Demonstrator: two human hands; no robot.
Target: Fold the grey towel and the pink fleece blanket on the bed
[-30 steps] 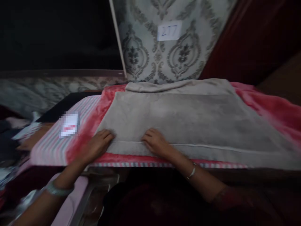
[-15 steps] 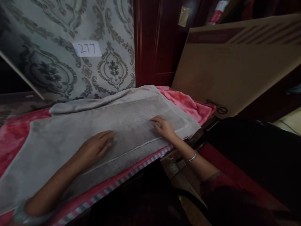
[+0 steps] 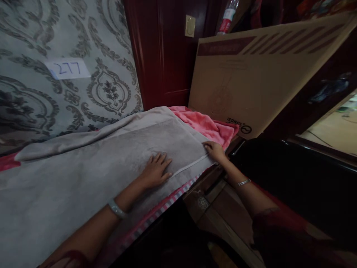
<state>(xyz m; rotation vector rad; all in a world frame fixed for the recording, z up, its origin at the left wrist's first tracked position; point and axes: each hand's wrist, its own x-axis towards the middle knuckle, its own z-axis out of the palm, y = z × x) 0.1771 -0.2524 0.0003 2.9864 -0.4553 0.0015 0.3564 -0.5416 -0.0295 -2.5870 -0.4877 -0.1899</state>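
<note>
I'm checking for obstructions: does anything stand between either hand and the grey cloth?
Nothing visible does. The left hand lies spread on the grey cloth; the right hand is at its edge, near the pink cloth.

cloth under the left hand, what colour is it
The cloth is grey, clearest in the head view.

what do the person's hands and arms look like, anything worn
The left hand is gloveless, with a thick, pale grey-green bangle behind the wrist; the right hand is gloveless, with a narrow silver-coloured bracelet. Dark red fabric sleeves show on both sides.
</note>
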